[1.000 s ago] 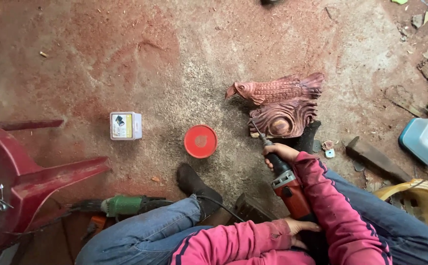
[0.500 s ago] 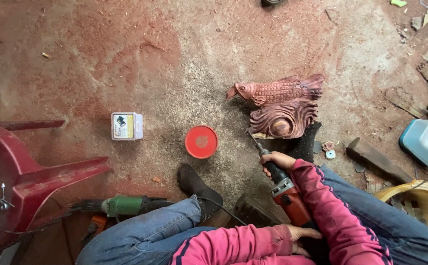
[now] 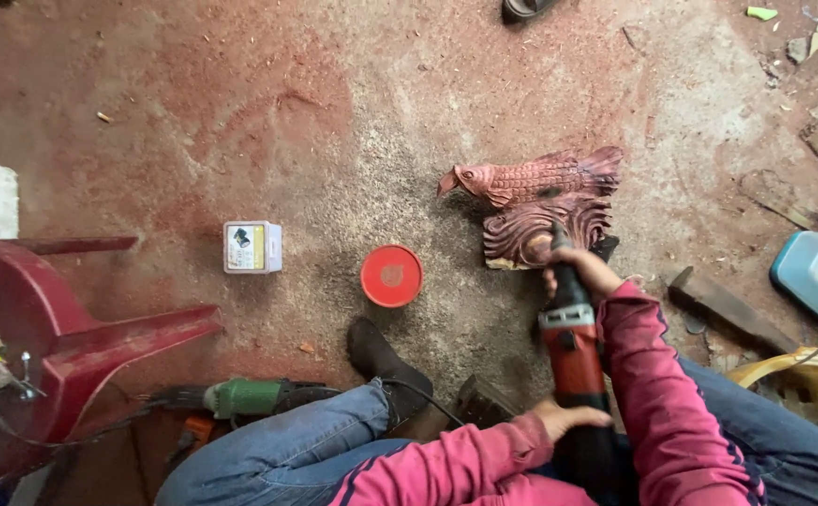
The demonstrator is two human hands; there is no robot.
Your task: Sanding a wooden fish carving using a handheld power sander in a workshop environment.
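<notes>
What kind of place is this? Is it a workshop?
Most likely a wood-carving workshop, on a rough floor covered in reddish dust. A carved wooden fish stands there, the person's right hand and left hand hold a red power tool against the carving, and a green power tool lies nearby.

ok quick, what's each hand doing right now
Left hand: closed around the rear of the red power tool.
Right hand: closed around the tool's black front end, next to the wooden fish carving.
</notes>
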